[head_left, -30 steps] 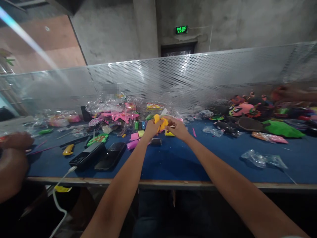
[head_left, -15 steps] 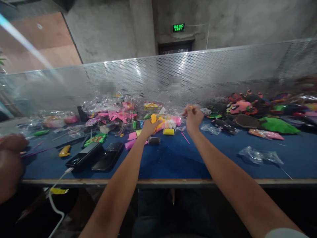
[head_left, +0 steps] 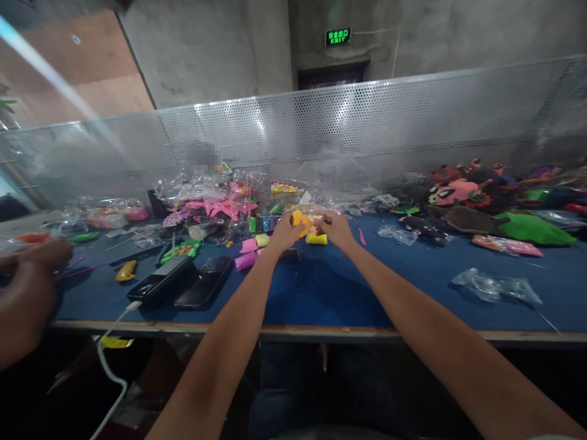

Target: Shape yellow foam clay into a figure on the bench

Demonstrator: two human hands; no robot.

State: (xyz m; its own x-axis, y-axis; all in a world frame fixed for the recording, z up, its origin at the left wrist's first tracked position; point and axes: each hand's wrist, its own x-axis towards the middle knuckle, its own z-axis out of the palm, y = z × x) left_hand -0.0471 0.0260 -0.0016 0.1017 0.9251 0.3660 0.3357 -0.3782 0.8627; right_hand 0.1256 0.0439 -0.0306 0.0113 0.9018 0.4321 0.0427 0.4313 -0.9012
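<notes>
Over a blue worktop (head_left: 316,302), the left hand (head_left: 285,235) grips a yellow lump (head_left: 300,227), the right hand (head_left: 337,231) is curled just beside it, hold unclear, and a black phone (head_left: 205,282) lies left of both.

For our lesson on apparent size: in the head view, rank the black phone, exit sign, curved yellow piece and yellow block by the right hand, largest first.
1. Black phone
2. Exit sign
3. Curved yellow piece and yellow block: too alike to rank.

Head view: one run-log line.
left hand: holding lumpy yellow clay-like piece; right hand: close beside it, contact unclear; nearby: yellow rectangular block
</notes>
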